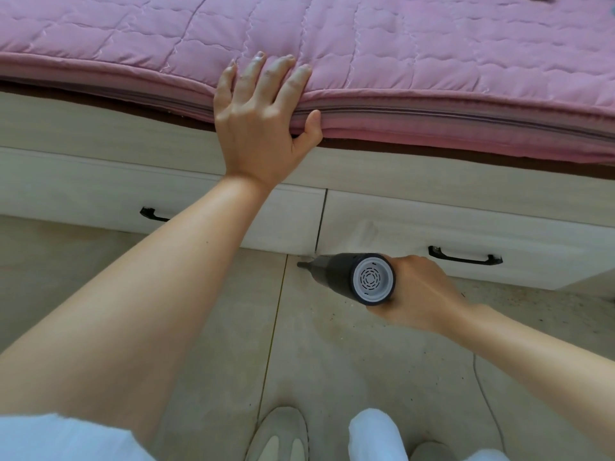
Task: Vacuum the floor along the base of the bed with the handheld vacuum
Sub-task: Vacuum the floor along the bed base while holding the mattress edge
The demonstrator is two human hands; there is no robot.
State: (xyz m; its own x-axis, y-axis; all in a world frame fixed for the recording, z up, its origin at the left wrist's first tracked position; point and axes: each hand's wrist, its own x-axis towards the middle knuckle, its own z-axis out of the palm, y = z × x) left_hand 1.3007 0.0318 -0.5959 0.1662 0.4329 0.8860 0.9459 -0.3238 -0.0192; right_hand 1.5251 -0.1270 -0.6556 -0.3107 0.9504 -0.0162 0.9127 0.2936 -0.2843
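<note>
Head view: the right hand [422, 291], in the lower right of the frame, has its fingers curled round the dark body of the handheld vacuum [352, 277]. The grey vented rear cap faces the camera, and the vacuum's long axis runs from that hand up and to the left, ending in a narrow nozzle [304, 264]. The nozzle tip sits at the floor [216, 294], right where the tiles meet the base of the bed [233, 224], just below the seam between the two drawer fronts. So the working end lies to the left of the holding fingers and points along the drawer line, not square into it.

The left hand [256, 128], in the upper centre, rests on the edge of the pink quilted mattress [432, 61]: fingers spread flat on top, thumb hooked under the edge. It seems to be only a brace; it is well apart from the vacuum and plays no part in steering.

Dark specks lie on the tile to the right of the right hand, below the drawer with the black handle [466, 257]. By that, the stretch still to be covered lies behind the nozzle's heading, so the next sweep probably calls for drawing the vacuum back to the right while keeping the tip against the base.
</note>
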